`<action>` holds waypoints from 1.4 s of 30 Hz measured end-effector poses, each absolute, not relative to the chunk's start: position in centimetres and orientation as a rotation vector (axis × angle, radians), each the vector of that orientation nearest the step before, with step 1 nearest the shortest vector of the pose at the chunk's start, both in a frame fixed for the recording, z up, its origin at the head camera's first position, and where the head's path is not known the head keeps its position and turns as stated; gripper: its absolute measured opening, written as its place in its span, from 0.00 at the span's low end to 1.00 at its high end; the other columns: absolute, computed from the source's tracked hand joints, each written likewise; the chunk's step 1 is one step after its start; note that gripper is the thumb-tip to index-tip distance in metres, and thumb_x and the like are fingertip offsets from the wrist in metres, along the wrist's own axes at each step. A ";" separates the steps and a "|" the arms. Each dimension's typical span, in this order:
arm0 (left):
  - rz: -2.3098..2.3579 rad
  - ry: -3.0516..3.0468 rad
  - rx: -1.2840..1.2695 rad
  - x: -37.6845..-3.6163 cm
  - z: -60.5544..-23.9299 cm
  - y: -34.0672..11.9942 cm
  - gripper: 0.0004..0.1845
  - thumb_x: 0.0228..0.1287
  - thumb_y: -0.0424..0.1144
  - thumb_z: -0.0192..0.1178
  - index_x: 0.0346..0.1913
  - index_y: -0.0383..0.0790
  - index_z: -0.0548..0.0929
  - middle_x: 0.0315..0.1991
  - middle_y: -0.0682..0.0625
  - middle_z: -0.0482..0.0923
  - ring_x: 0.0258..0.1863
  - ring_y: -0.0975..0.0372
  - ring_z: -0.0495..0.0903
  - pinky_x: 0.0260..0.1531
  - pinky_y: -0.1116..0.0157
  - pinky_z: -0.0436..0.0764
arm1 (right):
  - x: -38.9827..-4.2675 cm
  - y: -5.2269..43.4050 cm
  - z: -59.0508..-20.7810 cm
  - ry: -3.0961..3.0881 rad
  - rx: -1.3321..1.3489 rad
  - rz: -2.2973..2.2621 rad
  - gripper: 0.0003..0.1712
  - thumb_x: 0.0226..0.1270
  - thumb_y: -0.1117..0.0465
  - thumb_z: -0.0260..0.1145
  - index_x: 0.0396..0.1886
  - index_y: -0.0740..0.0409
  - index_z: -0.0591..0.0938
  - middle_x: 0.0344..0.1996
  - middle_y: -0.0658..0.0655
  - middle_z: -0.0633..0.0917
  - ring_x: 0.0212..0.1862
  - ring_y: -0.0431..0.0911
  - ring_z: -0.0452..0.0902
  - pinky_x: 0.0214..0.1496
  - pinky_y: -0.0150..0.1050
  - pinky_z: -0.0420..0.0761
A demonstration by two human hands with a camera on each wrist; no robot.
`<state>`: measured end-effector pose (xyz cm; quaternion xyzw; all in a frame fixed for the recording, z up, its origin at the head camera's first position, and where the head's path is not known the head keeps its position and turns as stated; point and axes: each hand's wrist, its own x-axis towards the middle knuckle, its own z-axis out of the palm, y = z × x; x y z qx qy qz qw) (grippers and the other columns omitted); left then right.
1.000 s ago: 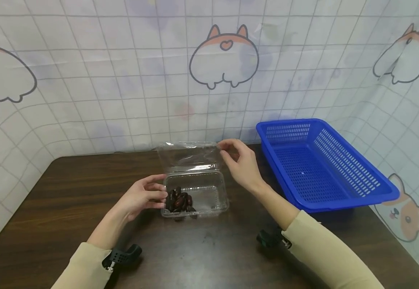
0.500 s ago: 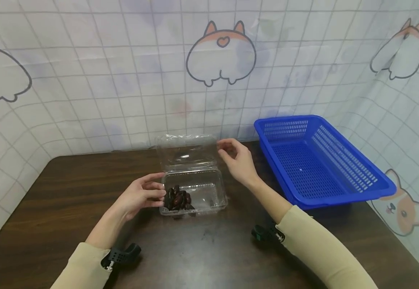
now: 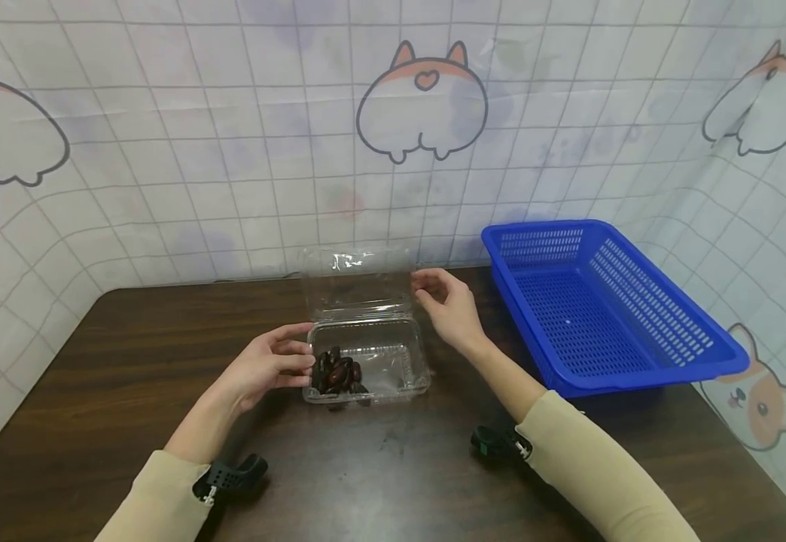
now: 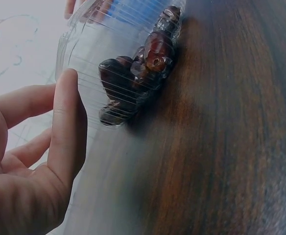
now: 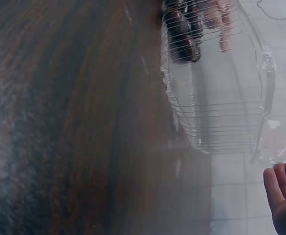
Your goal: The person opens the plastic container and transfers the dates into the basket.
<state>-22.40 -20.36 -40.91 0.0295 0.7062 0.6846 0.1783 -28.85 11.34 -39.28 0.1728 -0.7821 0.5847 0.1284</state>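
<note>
"How many of each thing are on the bench (image 3: 366, 474)?"

"One clear plastic clamshell container (image 3: 386, 369) between my two hands, with one lid (image 3: 359, 297) raised at its far edge. One blue slotted basket (image 3: 644, 376) sits to the right, apart from it. The dates (image 3: 339, 373) lie heaped at the container's left near corner; they overlap, so I can't count them exactly."

"And your hands?"

"My left hand (image 3: 267, 369) is loose, its fingertips resting against the container's left side. My right hand (image 3: 454, 309) has its fingers bent at the lid's right edge; I can't tell whether it truly pinches there."

"Do the views agree?"

"Each adds something. From my head I see the whole basket and four corgi drawings (image 3: 422, 105) on the tiled-pattern wall covering (image 3: 264, 181), some cut off by the frame. My left wrist view gets just a blue patch through the plastic, but shows the dates' glossy, reddish-brown skins close up, and my thumb straight beside the wall. My right wrist view shows left-hand fingers through the ribbed plastic."
</note>
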 end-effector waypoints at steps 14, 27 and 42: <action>1.952 1.972 0.093 -22.4 -41.1 -20.3 0.36 0.71 0.25 0.62 0.79 0.35 0.61 0.47 0.43 0.76 0.39 0.56 0.82 0.43 0.59 0.88 | -28.9 11.3 -40.9 -2.347 0.478 1.694 0.19 0.69 0.77 0.66 0.59 0.67 0.81 0.43 0.63 0.86 0.46 0.54 0.84 0.48 0.39 0.86; 1.947 1.984 0.098 -22.3 -41.1 -20.4 0.36 0.71 0.25 0.62 0.79 0.36 0.61 0.46 0.43 0.76 0.40 0.55 0.82 0.42 0.59 0.88 | -28.8 11.2 -41.4 -2.504 0.378 1.676 0.21 0.73 0.73 0.64 0.63 0.68 0.80 0.45 0.63 0.87 0.43 0.52 0.87 0.45 0.39 0.87; 1.944 1.980 0.113 -22.3 -41.0 -20.4 0.36 0.71 0.26 0.63 0.79 0.36 0.61 0.48 0.41 0.76 0.41 0.55 0.81 0.43 0.58 0.88 | -28.4 12.4 -41.7 -2.648 0.398 1.773 0.18 0.79 0.65 0.61 0.63 0.68 0.77 0.43 0.63 0.86 0.44 0.52 0.86 0.47 0.41 0.87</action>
